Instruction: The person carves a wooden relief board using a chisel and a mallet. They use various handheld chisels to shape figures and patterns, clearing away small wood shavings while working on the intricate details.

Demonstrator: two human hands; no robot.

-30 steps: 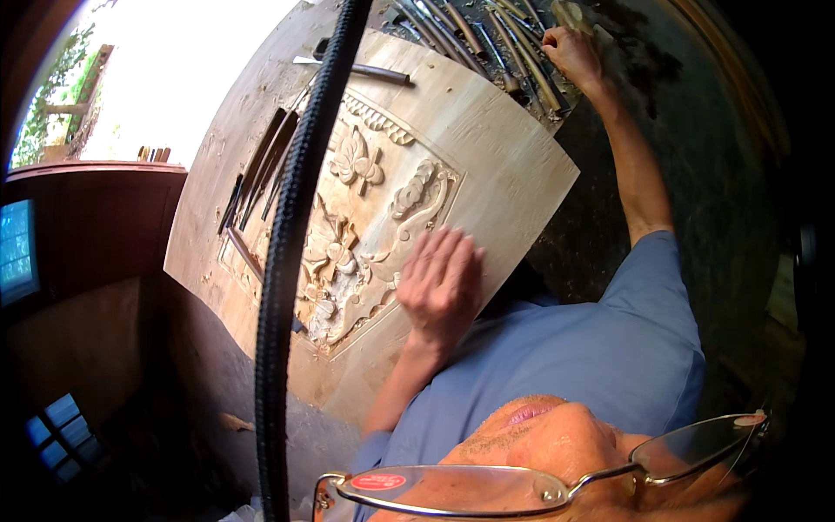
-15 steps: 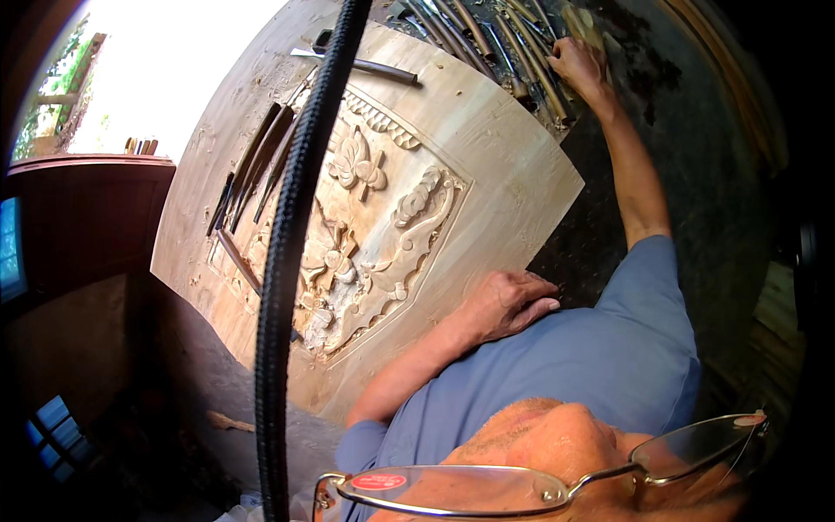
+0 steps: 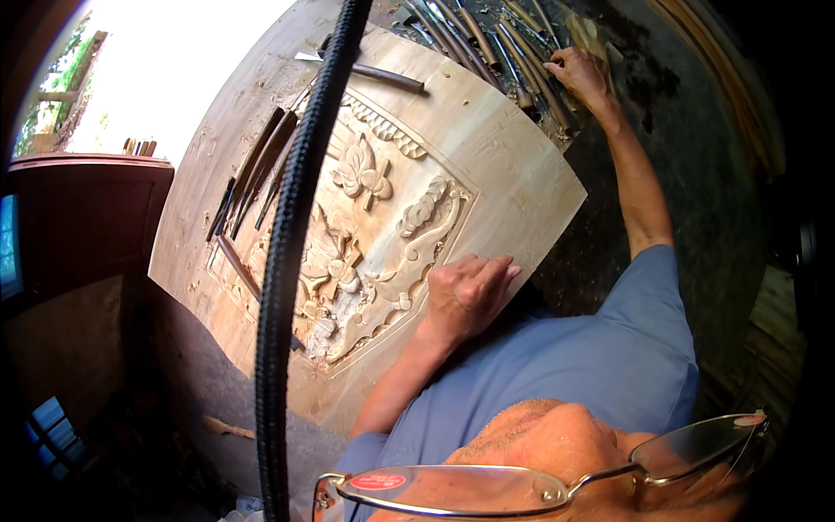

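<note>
A pale wooden panel (image 3: 513, 174) lies tilted across the view, carved in relief with leaves (image 3: 355, 165), scrolls and a scalloped border. Over its near edge is my left hand (image 3: 470, 294), its fingers curled in and no tool showing in it. At the far right my right hand (image 3: 581, 76) reaches to a row of wood-handled chisels (image 3: 470, 43). Its fingers are bent and pressed together beside the chisel shafts; whatever they pinch is too small to make out. A chisel (image 3: 387, 78) with a dark handle lies across the top of the panel.
More dark-handled chisels (image 3: 252, 170) lie on the panel's left, and another handle (image 3: 237, 265) lies below them. A black braided cable (image 3: 291, 235) crosses the view and hides part of the carving. Wood chips are scattered about. A dark red cabinet (image 3: 96, 204) stands at the left.
My left hand has risen from against my shirt onto the panel's near edge. My right hand stays at the chisels, shifted slightly, and some chisels beside it have moved a little.
</note>
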